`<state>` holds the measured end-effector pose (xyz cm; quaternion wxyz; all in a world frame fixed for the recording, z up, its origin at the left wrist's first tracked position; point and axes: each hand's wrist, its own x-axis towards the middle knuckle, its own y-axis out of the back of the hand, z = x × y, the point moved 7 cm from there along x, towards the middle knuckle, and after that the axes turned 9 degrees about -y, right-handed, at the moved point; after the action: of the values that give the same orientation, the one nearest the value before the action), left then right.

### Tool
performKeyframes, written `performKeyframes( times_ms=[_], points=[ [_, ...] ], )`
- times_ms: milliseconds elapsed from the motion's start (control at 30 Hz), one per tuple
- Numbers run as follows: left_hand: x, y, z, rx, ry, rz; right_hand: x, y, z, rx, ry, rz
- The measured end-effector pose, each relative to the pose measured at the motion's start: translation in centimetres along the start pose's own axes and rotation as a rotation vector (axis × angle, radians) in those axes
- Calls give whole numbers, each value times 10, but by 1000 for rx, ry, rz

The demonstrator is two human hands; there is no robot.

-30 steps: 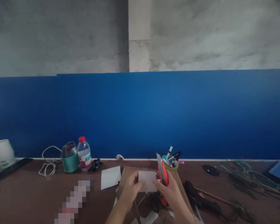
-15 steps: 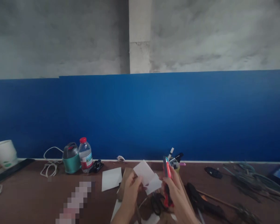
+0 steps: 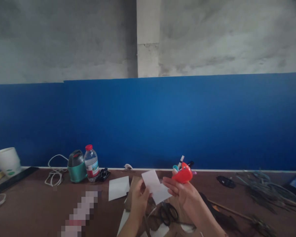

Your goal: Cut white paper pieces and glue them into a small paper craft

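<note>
Brown desk point(image 3: 39, 210), blue partition point(image 3: 148, 115) behind. My left hand point(image 3: 138, 199) pinches white paper point(image 3: 151, 181); my right hand point(image 3: 187, 195) holds a red tool point(image 3: 184, 173). Black scissors point(image 3: 164, 217) lie nearer me.

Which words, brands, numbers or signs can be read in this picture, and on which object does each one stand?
No text can be read.
Bottle label: too small and blurred.
White cup: green mark, unclear.
Pixelated strip: unreadable.
White paper in left hand: no writing visible.
</note>
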<state>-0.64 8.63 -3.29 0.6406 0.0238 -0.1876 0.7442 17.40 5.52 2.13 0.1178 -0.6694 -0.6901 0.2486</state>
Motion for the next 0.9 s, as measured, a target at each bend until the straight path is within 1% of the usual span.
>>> performKeyframes(
  times_ms=[67,167,300,400,467,567,667,767,833,900],
  points=[
    [0,0,-9,2,51,1,-4,7,-2,-92,69,88],
    [0,2,-12,63,38,2,-8,16,-5,-202,134,178],
    [-2,4,-13,121,34,1,-12,25,-14,-220,206,309],
    [-3,0,-17,97,30,-41,-13,29,-16,-246,209,381],
    [-3,-2,-21,71,43,-59,-10,29,-10,-225,179,370],
    [-3,-5,-25,19,71,-55,-3,26,2,-117,133,302],
    [-3,-8,-24,5,91,-45,1,17,9,-54,155,212],
    [-3,-9,-22,34,69,-67,0,10,10,-100,210,167],
    [-2,-7,-22,64,59,-88,0,10,8,-169,231,189],
    [1,-2,-22,126,56,-85,1,15,5,-273,215,235]
  ],
)
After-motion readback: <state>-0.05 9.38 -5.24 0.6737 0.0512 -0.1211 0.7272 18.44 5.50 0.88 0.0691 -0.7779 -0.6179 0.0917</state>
